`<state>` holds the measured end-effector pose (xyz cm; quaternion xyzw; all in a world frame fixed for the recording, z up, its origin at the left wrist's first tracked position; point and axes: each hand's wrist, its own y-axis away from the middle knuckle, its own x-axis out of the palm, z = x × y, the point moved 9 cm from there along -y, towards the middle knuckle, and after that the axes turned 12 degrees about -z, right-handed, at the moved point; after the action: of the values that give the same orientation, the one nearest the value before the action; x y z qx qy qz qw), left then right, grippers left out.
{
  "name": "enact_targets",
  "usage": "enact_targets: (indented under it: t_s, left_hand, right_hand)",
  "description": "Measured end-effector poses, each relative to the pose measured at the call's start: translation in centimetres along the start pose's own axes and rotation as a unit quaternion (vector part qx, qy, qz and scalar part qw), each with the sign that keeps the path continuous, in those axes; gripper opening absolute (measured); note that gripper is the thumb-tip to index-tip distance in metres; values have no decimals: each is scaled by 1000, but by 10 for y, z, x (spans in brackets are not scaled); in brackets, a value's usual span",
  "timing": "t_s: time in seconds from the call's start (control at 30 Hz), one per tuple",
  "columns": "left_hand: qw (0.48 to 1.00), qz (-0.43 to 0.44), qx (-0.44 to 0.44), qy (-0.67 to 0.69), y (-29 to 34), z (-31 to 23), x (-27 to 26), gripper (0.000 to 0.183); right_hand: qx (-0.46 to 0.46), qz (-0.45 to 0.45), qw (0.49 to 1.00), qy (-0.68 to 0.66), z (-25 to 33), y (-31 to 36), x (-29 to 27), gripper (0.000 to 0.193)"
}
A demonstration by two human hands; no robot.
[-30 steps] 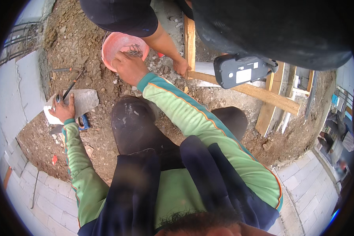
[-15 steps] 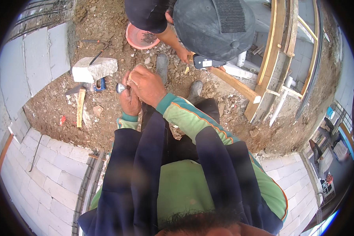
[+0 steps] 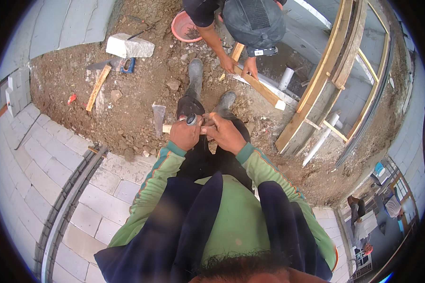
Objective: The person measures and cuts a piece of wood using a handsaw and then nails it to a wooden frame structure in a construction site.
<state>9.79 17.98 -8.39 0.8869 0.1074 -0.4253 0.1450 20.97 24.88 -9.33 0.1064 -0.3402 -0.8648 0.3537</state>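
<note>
My left hand (image 3: 184,135) is closed round the pale wooden handle of a hatchet (image 3: 159,119), whose flat grey blade sticks out to the left. A small round silver-and-dark object (image 3: 191,120) shows at its knuckles; its kind is unclear. Close against it, my right hand (image 3: 223,134) has its thumb and fingers pinched together; what lies between them is too small to make out. Both hands are above my dark trousers. Ahead, a person in a dark cap (image 3: 255,21) bends down with both hands on a wooden batten (image 3: 262,89).
A handsaw (image 3: 127,65) and a wood strip (image 3: 98,88) lie on the dirt near a white block (image 3: 130,45). Beyond is a pink basin (image 3: 184,29) of dark bits. Timber formwork (image 3: 316,80) and a white pipe (image 3: 320,141) stand right. Block walls (image 3: 92,207) border the ground.
My hands have come apart slightly and shifted right and nearer my body. The hatchet blade now shows. The other person's batten hand is now joined by the second hand.
</note>
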Motion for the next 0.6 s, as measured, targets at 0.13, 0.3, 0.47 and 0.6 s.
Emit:
enact_targets:
  t_s: [0.13,0.3,0.47,0.6]
  left_hand:
    - [989,80,116,51,30,-42,12,11]
    - [993,71,46,80,57,-17,43,11]
    - [954,-9,-159,256,74,51,36,20]
    - [935,-149,-218,237,94,136,13,22]
  right_hand:
    - [226,242,942,-59,-77,52,26,47]
    - [357,167,904,-164,-97,62,45,46]
    - [338,109,933,-61,-100,47,57,41]
    - [370,31,929,-8,-105,45,46,39]
